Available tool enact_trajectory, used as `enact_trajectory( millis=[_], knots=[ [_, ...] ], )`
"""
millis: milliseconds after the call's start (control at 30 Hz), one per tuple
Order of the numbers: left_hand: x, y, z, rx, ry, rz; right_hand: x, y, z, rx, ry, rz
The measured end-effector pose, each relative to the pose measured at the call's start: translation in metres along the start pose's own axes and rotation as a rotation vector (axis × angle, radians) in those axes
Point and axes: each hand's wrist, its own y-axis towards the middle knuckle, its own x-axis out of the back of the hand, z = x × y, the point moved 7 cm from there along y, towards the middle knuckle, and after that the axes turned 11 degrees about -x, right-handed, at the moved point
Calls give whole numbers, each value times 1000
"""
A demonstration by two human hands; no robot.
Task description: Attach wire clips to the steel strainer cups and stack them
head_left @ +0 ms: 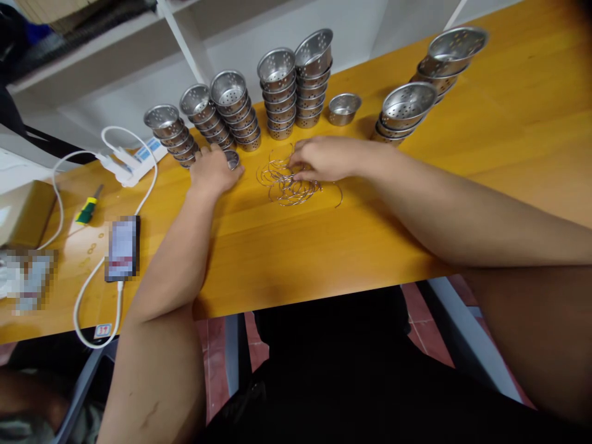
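Note:
My left hand (pixel 213 171) is closed around a small perforated metal cup (pixel 232 160) lying on the yellow wooden table (pixel 324 246), just in front of the leaning cup stacks. My right hand (pixel 324 158) rests palm down on a tangled pile of thin wire rings (pixel 287 182), its fingers curled and pinching at the wires. One loose wire piece (pixel 340 196) lies just right of the pile.
Several stacks of perforated metal cups (pixel 280 92) line the table's back, with one single cup (pixel 344 108) and two wider stacks (pixel 407 111) at right. At left lie a white power strip (pixel 127 166) with cable, a screwdriver (pixel 89 206), a phone (pixel 123 248) and a box (pixel 23 213).

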Motion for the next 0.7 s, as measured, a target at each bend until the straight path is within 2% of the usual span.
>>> enact_trajectory(
  millis=[67, 133, 200, 267, 333, 400, 533, 700],
  knots=[
    [-5, 4, 9, 17, -19, -48, -13, 5, 2, -34, -40, 7],
    [-10, 7, 6, -22, -6, -35, -18, 5, 5, -57, -56, 11],
    [-16, 11, -8, -173, -100, -35, -16, 4, 8, -57, -50, 3],
    [-24, 14, -23, -368, -305, -91, -14, 3, 8, -48, -24, -2],
    [-37, 17, -28, -484, -459, -166, -12, 4, 4, -37, 15, -12],
    [-56, 20, -26, -559, -523, -208, -10, 6, -3, -29, 44, -30],
    [-90, 26, -17, -650, -649, -250, -7, 12, -21, -31, 100, -44],
    [-100, 29, -14, -680, -706, -267, -4, 16, -34, -27, 175, -45]
  ],
)
